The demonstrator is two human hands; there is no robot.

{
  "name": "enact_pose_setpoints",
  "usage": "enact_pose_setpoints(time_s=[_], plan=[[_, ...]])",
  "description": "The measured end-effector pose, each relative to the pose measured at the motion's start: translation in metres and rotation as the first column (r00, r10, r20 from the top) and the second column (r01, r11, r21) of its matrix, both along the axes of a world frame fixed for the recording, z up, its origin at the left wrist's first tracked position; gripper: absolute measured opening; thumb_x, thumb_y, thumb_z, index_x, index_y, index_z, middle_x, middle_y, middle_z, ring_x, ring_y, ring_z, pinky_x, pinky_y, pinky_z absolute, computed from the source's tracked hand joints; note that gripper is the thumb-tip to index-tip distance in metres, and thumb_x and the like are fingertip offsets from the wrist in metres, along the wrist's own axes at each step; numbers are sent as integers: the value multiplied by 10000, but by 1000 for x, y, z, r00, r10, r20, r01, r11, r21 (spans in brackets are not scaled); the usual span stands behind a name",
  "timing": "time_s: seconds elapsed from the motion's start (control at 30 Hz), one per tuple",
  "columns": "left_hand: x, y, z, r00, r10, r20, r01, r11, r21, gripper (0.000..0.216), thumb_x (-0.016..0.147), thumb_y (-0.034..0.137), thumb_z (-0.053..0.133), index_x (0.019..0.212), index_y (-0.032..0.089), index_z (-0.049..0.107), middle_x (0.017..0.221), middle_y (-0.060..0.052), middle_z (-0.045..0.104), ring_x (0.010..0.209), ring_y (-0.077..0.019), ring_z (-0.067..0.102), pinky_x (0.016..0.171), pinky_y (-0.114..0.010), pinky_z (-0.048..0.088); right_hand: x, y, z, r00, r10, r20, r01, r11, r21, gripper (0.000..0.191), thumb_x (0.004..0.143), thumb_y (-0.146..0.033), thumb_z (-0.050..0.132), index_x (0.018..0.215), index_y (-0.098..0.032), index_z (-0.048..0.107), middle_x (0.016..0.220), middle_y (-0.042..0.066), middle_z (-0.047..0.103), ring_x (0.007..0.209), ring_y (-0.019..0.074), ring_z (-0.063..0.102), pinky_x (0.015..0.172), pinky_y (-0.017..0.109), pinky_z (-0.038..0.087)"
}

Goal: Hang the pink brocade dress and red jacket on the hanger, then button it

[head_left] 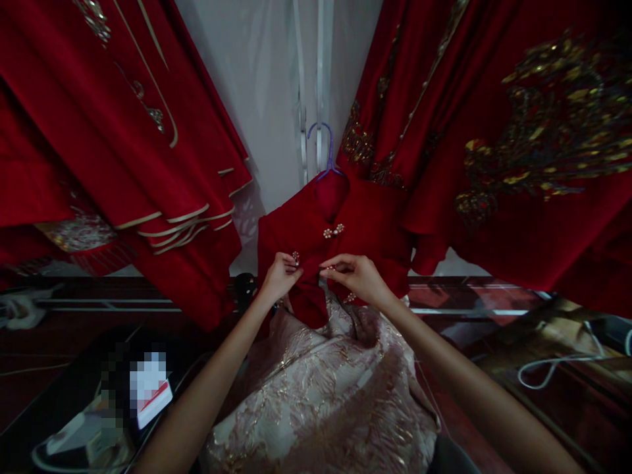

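Red cloth straight ahead, as one garment [380, 210] on one purple hanger [330, 148], in front of a pale wall [257, 99]. Reaches toward it with two bare arms: left arm [210, 368] slanting up from the lower left, right arm [459, 355] from the lower right, converging at the garment's front. Bends the left hand [278, 282] inward, thumb and fingers curled together, grip closed on one small flower ornament [295, 255]. Holds the right hand [363, 280] opposite, back of the hand upward, thumb and forefinger pinched, grip closed on one small beaded ornament [330, 268], partly hidden by fingers. Leaves a short gap between the two sets of fingertips, with red cloth behind. Just above the hands, one joined clasp [334, 232] of two flower shapes; just under the right wrist, one lower ornament [350, 297]. Nearest the camera, one spread of pale brocade [316, 395], shiny in its pattern. At left, overlapping red hangings [162, 164] with pale trim, too crowded to count; at right, more red cloth with gold sequin embroidery [538, 131]. Lower right, one white cable [543, 372], looped.
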State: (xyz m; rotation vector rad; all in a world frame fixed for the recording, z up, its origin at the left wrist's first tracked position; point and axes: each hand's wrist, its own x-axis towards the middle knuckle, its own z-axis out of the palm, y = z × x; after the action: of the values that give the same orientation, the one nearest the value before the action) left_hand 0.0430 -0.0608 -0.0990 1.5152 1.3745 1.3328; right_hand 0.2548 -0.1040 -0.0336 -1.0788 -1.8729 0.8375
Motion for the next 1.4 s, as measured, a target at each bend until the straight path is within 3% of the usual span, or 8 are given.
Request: enact_pose_setpoints(time_s=[0.17, 0.33, 0.47, 0.67, 0.83, 1.0, 1.23, 1.4], plan=[[4, -5, 0, 998, -16, 59, 11, 996, 86, 311, 642, 239, 694, 889, 169, 518, 801, -14, 618, 700, -102, 608, 704, -253, 494, -2, 7, -7, 994, 77, -72, -78, 997, -17, 246, 795, -337, 612, 1014, -252, 685, 1009, 37, 695, 846, 173, 668, 780, 307, 533], [5, -9, 6, 997, -28, 69, 21, 995, 94, 173, 674, 272, 672, 796, 158, 627, 831, -45, 676, 728, -124, 631, 734, -261, 497, -16, 22, -10, 999, 23, -37, -22, 999, 37, 260, 765, -325, 648, 1003, -228, 690, 879, 38, 712, 775, 165, 670, 723, 294, 534], [5, -10, 11, 990, -46, 132, 34, 995, 94, 206, 675, 279, 681, 831, 147, 657, 860, -61, 695, 769, -142, 645, 777, -282, 502, -29, 33, -9, 1000, -18, -8, 19, 996, 86, 232, 747, -300, 666, 959, -215, 704, 801, 27, 707, 711, 146, 660, 675, 259, 518], [4, -14, 15, 966, -126, 224, 116, 992, 58, 265, 649, 225, 699, 897, 140, 663, 926, -72, 707, 818, -153, 658, 840, -318, 507, -36, 41, -15, 1000, -11, 3, 10, 992, 128, 200, 762, -272, 645, 945, -219, 708, 817, 28, 708, 722, 142, 655, 687, 252, 506], [6, -15, 16, 967, -73, 245, 56, 996, 76, 254, 680, 271, 685, 893, 134, 676, 931, -80, 711, 853, -166, 659, 877, -337, 498, -34, 38, -12, 999, 0, 42, -7, 987, 162, 197, 773, -269, 634, 952, -234, 707, 829, 23, 701, 716, 137, 647, 680, 251, 497], [11, -12, 16, 954, -101, 282, 87, 994, 64, 245, 661, 231, 681, 885, 133, 675, 976, -83, 703, 873, -170, 657, 901, -356, 488, -35, 38, -14, 999, -4, 45, -4, 983, 181, 193, 784, -250, 616, 958, -241, 701, 843, 21, 697, 725, 138, 648, 687, 250, 498], [8, -11, 10, 975, -14, 223, 0, 998, 62, 211, 673, 114, 595, 879, 140, 635, 848, -56, 690, 798, -136, 649, 829, -313, 504, -35, 41, -17, 996, -39, 76, 24, 983, 184, 186, 791, -242, 587, 943, -217, 693, 829, 30, 686, 713, 135, 631, 687, 256, 493], [7, -17, 9, 983, -70, 170, 55, 994, 94, 250, 708, 120, 569, 944, 164, 639, 940, -59, 686, 858, -136, 644, 855, -305, 489, -29, 40, -17, 994, -22, 103, 5, 987, 160, 171, 787, -221, 581, 915, -197, 691, 816, 35, 680, 706, 130, 622, 689, 253, 485]])
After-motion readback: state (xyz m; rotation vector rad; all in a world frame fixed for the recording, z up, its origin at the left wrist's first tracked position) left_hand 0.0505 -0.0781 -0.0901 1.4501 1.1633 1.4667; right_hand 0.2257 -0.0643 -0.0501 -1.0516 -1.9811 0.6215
